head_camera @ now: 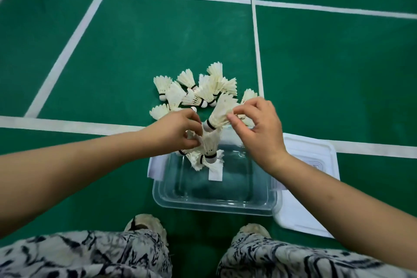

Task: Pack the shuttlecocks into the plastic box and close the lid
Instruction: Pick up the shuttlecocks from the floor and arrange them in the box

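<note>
A clear plastic box (214, 204) stands open on the green floor in front of my feet. Above its far left corner my left hand (178, 132) grips a nested stack of shuttlecocks (208, 146) with its corks pointing down. My right hand (259, 128) pinches the feathers of one more shuttlecock (220, 113), whose cork sits at the top of that stack. A pile of several loose white shuttlecocks (198, 90) lies on the floor just beyond the box. The white lid (316, 160) lies flat to the right of the box.
White court lines (67, 48) cross the green floor around the pile. My patterned trousers (90, 253) and two light shoes (146, 223) sit at the near edge, close to the box. A white label (215, 172) shows inside the box.
</note>
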The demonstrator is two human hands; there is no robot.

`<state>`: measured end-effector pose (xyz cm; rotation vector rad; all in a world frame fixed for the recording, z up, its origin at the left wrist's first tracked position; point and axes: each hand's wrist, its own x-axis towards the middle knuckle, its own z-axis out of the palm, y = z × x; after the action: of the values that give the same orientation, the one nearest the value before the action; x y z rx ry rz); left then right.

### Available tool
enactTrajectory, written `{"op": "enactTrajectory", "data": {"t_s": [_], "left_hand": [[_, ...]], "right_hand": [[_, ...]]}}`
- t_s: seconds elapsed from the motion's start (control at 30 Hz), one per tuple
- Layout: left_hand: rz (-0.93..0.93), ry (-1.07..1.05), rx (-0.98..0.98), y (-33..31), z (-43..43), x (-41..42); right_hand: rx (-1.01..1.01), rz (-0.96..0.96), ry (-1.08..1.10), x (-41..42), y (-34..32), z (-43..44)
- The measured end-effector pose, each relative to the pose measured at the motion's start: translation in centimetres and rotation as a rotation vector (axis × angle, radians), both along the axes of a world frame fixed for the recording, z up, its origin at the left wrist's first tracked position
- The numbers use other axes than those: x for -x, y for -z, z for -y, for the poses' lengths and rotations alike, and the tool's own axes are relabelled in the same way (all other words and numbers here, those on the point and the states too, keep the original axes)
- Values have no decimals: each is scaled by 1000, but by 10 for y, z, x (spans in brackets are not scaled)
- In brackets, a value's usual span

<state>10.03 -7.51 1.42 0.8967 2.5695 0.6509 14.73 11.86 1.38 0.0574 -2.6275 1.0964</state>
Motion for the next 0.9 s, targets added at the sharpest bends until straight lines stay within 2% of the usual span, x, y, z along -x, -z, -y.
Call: {"op": "enactTrajectory", "data": {"t_s": [0.13,0.3,0.37,0.5,0.67,0.77,0.9], "left_hand": [[21,-121,7,7,12,-1],[22,-245,-28,10,21,-3],[24,-284,-60,12,21,-4],[49,-312,-65,14,19,-5],[67,-317,-82,15,15,-4],[71,-333,-89,18,16,-3],[84,-336,-92,21,17,-4]], "right_hand": [[160,13,114,2,3,-4],[212,210,242,-3,20,-10],[84,329,214,-8,29,-13],[-355,550,17,-25,49,-13],[-532,632,-79,-25,71,-12],[-472,705,-69,-17,81,-10],[-179,887,-14,-12,97,-8]]}}
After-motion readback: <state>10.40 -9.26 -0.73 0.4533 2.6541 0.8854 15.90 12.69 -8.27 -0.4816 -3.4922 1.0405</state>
